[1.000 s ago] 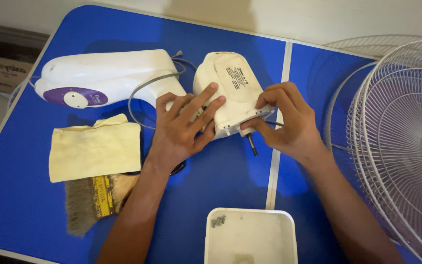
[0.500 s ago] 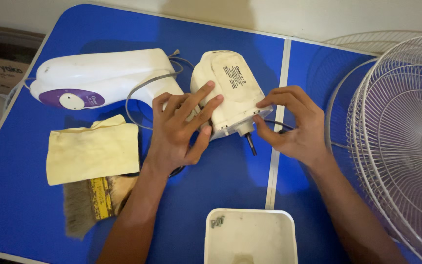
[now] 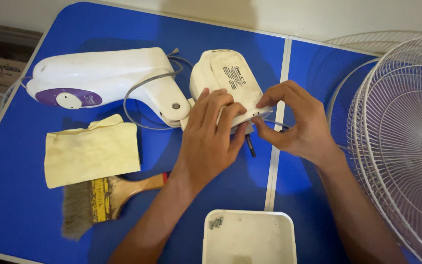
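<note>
The grip of the left hand (image 3: 210,139) is a flat press: its fingers lie spread over the near end of the cream motor housing (image 3: 228,80), pinning it to the blue surface (image 3: 35,215), while the right hand (image 3: 296,122) pinches with thumb and fingertips pressed together at the housing's near right corner, on something too small to make out. The housing lies toward the far middle of the surface with its label side up, joined to the white fan neck with a purple dial (image 3: 98,78) on its left, and a dark shaft (image 3: 251,145) pokes out from under it toward the person. As I judge it, the step in hand is working at the edge of the housing's cover, one hand steadying and the other picking at the seam or a fastener there. What follows would call for a steady hold from the left hand and fine fingertip work from the right, with care for the thin grey cable (image 3: 142,88) looped beside the neck. A yellow cloth (image 3: 91,154) and a paintbrush (image 3: 108,195) lie to the left, a white tray (image 3: 250,239) with small screws sits at the near edge, and wire fan guards (image 3: 406,146) rest at the right.
</note>
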